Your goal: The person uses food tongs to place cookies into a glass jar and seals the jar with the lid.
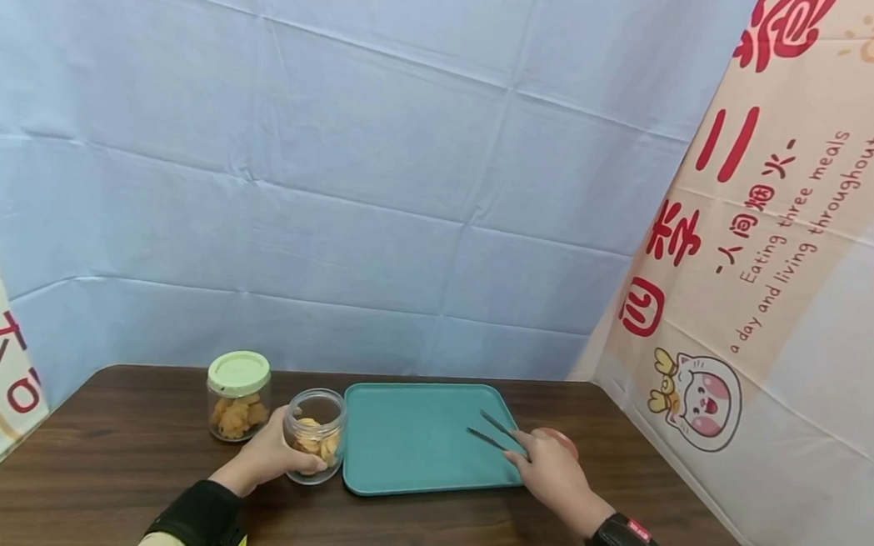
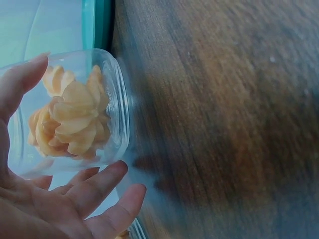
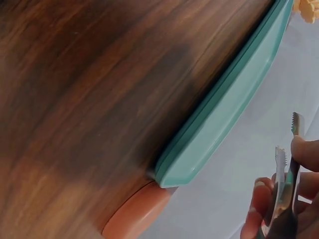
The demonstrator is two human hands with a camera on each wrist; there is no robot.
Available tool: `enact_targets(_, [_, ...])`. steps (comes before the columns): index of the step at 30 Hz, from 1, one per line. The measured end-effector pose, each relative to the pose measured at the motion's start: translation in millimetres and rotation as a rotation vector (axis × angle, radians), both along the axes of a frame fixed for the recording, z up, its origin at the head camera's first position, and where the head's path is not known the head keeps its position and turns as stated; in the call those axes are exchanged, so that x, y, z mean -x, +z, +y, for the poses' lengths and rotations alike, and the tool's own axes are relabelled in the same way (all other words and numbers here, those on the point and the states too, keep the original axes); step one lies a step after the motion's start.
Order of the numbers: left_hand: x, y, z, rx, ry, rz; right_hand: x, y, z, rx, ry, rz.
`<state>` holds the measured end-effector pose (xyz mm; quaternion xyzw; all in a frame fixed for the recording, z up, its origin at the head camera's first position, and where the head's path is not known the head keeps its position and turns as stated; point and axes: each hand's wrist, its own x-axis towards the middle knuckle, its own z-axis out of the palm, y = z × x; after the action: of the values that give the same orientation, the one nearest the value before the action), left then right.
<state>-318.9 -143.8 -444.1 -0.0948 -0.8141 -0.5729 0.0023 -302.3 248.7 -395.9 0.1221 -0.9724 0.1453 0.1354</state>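
Note:
My left hand [image 1: 273,453] grips an open clear jar [image 1: 314,437] beside the tray's left edge, thumb on the near side. Ridged, flower-shaped cookies [image 2: 75,117] lie inside it, and no lid is on this jar. In my right hand [image 1: 554,472] I hold metal tongs [image 3: 286,184], their two toothed tips apart and pointing left over the right part of a teal tray [image 1: 427,439]. Nothing sits between the tips. The tray's surface is bare.
A second jar with a pale green lid [image 1: 239,374] stands left of my left hand, filled with brown cookies [image 1: 239,416]. An orange rounded object [image 3: 137,211] sits by the tray's right edge, partly hidden behind my right hand in the head view. Cloth hangs around the dark wooden table [image 1: 133,455].

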Motion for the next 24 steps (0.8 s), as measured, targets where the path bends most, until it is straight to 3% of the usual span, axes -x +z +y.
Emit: enact_targets(24, [-2.1, 1.8, -0.5, -0.003, -0.017, -0.004, -1.9, -8.1, 18.5, -0.035, 0.015, 0.069])
